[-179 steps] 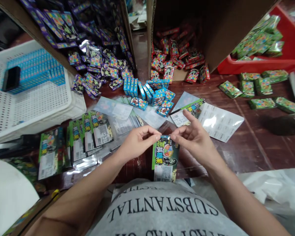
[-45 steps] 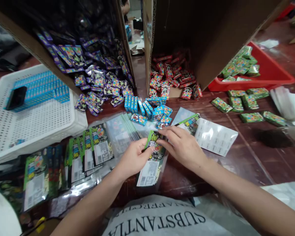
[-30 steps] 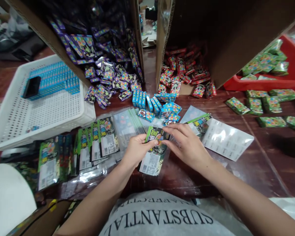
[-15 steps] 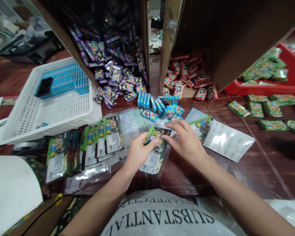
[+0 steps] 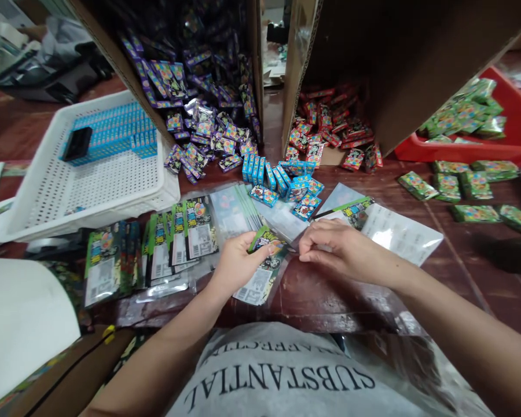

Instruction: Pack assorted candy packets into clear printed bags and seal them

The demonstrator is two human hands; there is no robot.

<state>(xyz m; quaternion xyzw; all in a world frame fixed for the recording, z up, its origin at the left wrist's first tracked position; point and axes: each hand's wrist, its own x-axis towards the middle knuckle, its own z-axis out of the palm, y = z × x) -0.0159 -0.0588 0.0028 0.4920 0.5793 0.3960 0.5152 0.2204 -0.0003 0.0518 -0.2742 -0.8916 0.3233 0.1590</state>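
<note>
My left hand (image 5: pixel 238 260) grips a green-and-black printed bag (image 5: pixel 260 281) by its upper part, thumb on top. To its right, my right hand (image 5: pixel 330 246) is closed, its fingertips pinched at the clear edge beside that bag; what they hold is too small to make out. Behind the hands lie several blue packets (image 5: pixel 264 196), some standing in a row. Clear bags (image 5: pixel 232 208) with green edges overlap left of the packets. Another printed bag (image 5: pixel 351 211) and a pale, shiny sheet (image 5: pixel 402 231) lie beyond my right hand.
Printed bags (image 5: pixel 200 229) overlap at the left, near a white basket (image 5: pixel 113 194) holding blue boxes and a black phone (image 5: pixel 77 143). Two cardboard boxes (image 5: pixel 299 69) hold purple and red packets. A red bin (image 5: pixel 469 152) holds green packets, with several more (image 5: pixel 475 213) before it.
My right hand has moved right and slightly down, away from the bag's top, its fingers now curled in. My left hand and the bag have shifted slightly left.
</note>
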